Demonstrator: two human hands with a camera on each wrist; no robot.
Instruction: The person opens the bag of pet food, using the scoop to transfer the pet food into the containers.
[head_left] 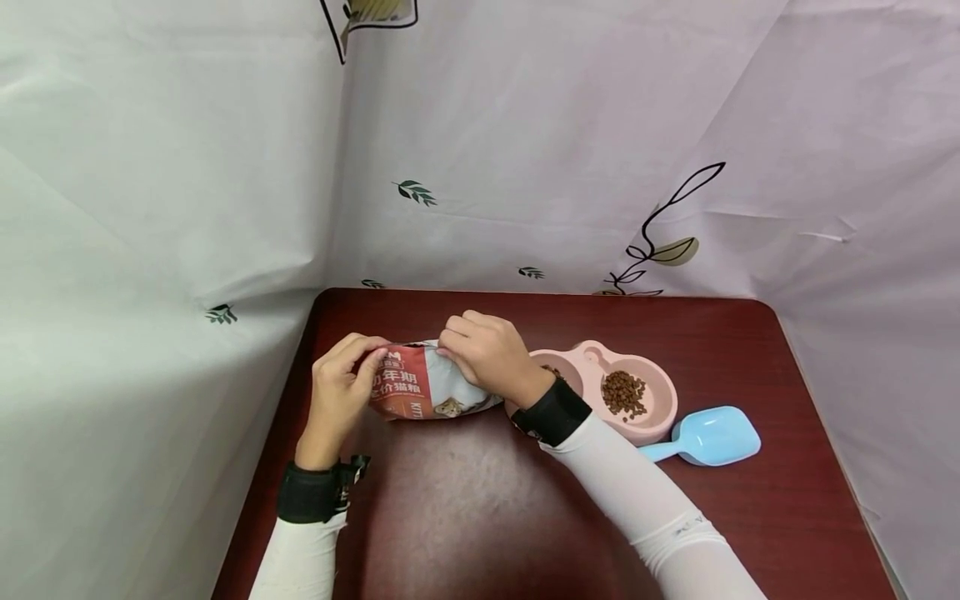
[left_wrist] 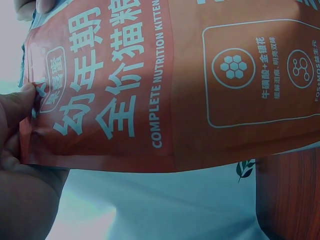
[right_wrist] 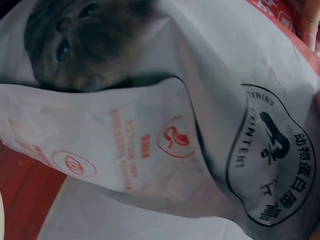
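Note:
Both hands hold a red, orange and white bag of kitten food (head_left: pixel 408 383) at its top edge, over the left part of the table. My left hand (head_left: pixel 341 383) pinches the top left corner between thumb and fingers; in the left wrist view the thumb (left_wrist: pixel 22 102) presses on the red front. The right hand (head_left: pixel 491 354) grips the upper right edge with curled fingers. In the right wrist view the bag's white side (right_wrist: pixel 100 140) fills most of the picture, with a printed cat face. Whether the bag's mouth is open is hard to see.
A pink double bowl (head_left: pixel 660 429) with brown kibble (head_left: pixel 624 393) in both parts stands right of the bag, partly behind the right wrist. A blue scoop (head_left: pixel 720 435) lies beside it. The dark red table (head_left: pixel 465 517) meets patterned white cloth (head_left: pixel 480 167) at the back and sides.

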